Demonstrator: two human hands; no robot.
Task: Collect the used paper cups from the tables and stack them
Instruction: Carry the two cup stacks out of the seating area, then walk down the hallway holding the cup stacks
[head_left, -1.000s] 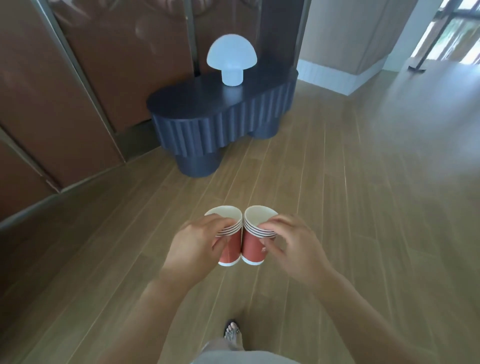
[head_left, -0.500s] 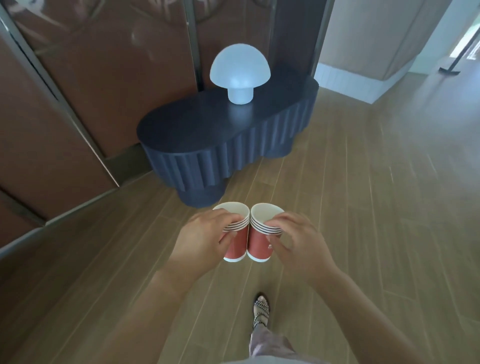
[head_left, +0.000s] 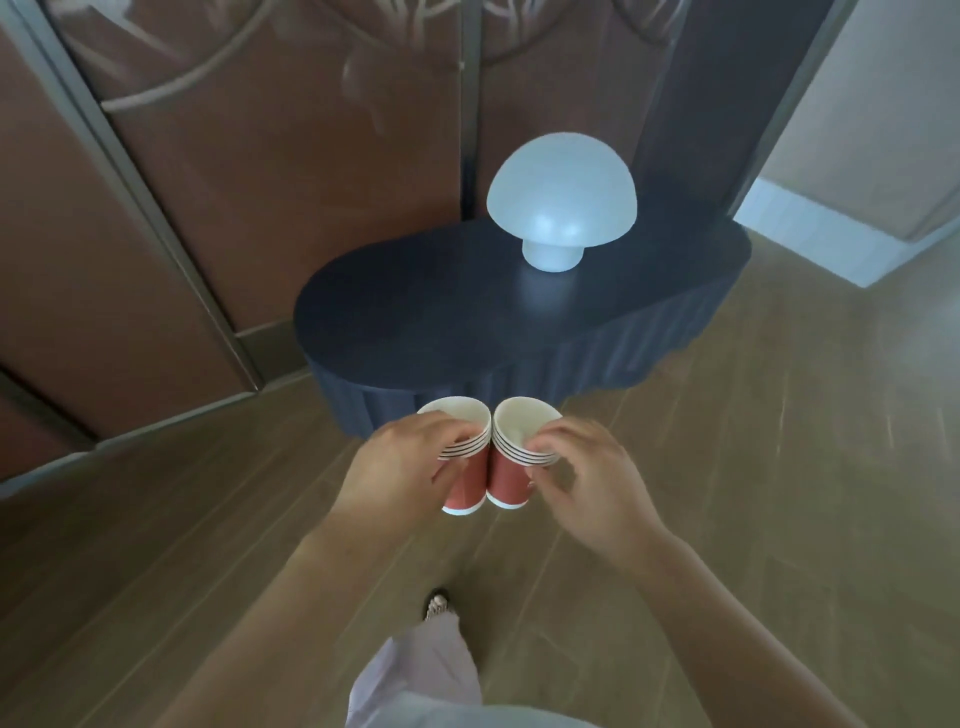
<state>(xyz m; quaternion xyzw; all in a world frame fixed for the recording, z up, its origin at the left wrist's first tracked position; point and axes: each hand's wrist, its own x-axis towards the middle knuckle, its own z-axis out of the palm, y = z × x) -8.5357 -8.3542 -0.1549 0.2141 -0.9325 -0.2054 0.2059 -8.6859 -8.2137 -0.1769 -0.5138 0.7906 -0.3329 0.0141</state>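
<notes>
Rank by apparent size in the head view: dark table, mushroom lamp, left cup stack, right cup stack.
1. dark table, largest by far.
2. mushroom lamp.
3. left cup stack and right cup stack: look alike, no ranking. They are nearer the camera than the lamp, so true sizes are unsure.

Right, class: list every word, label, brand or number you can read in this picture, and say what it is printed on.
None can be read.
Right stack of red cups: a small dark mark by the right hand, too blurred and mostly hidden.
Left stack of red cups, in the left hand: no print visible.
Mushroom lamp and dark table: no text.
</notes>
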